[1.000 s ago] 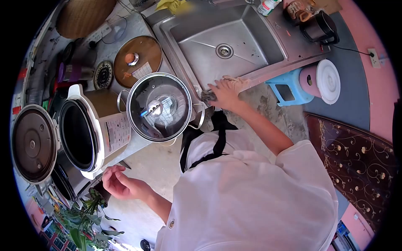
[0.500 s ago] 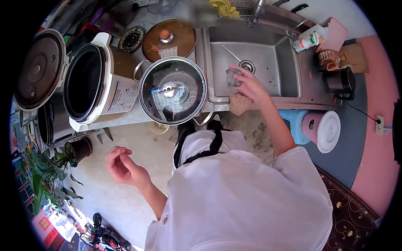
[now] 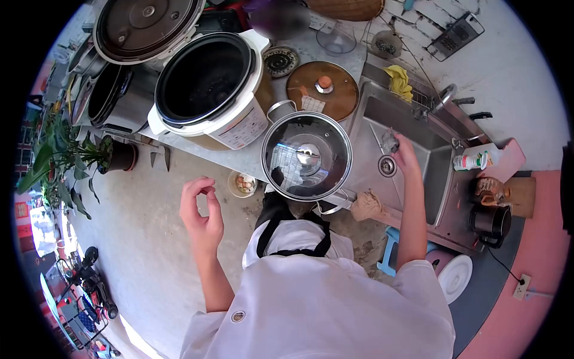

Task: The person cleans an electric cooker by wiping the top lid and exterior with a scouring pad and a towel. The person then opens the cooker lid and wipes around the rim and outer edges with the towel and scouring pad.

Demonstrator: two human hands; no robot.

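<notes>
Over the steel sink (image 3: 435,143), my right hand (image 3: 407,157) is closed on a grey, crumpled steel wool scourer (image 3: 390,142), just above the drain. My left hand (image 3: 202,209) is raised over the floor, thumb and curled fingers apart, with nothing in it. Between the two hands, a pot with a glass lid (image 3: 307,157) stands on the counter by the sink. A crumpled brown cloth or paper (image 3: 366,205) lies at the sink's front edge.
A cooker with its lid up (image 3: 206,78) and a brown glass lid (image 3: 323,90) are on the counter. A yellow cloth (image 3: 399,82) hangs behind the sink. At right are a spray bottle (image 3: 475,160) and a black kettle (image 3: 490,222). A bowl (image 3: 243,183) sits below the counter.
My view has turned, so the counter and sink appear rotated and further right. My right hand still holds the scourer over the sink. My left hand is raised more upright, its fingers still curled.
</notes>
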